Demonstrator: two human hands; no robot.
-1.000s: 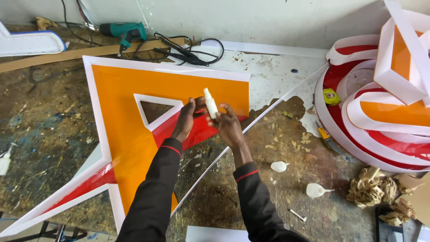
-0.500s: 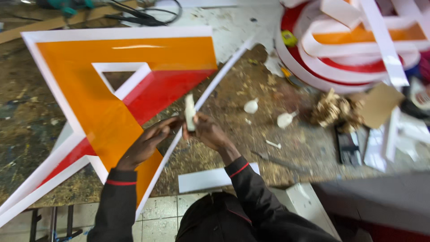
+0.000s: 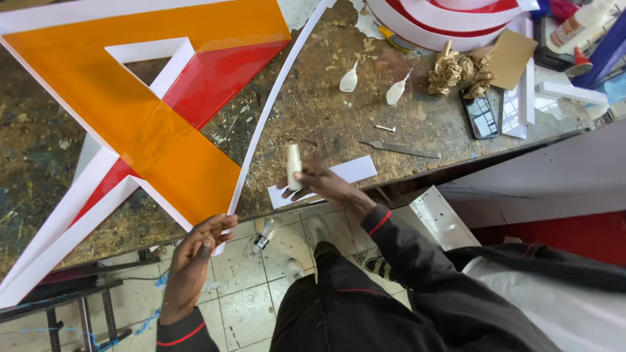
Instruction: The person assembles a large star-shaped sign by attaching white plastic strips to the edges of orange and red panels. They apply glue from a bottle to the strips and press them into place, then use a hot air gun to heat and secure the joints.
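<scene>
Head view: right hand clenched around small cream glue bottle, bottle upright, held over near edge of worktable, just above white card strip lying flat there; left hand fingers pinched on lower end of long thin white trim strip at table's near edge, beside bottom corner of big orange-and-red sign letter; trim strip runs up and right along letter's right side, touching it low down, apart higher up; letter has white raised border and triangular cut-out, lies flat on scarred table, overhanging left edge; beyond right hand on table: thin metal blade, two white squeeze droppers, crumpled brown paper, dark phone, cardboard piece, white glue bottle with red cap top right; curved red-and-white sign piece at top; below table tiled floor, plastic bottle lying on it, person's dark sleeves and trousers
</scene>
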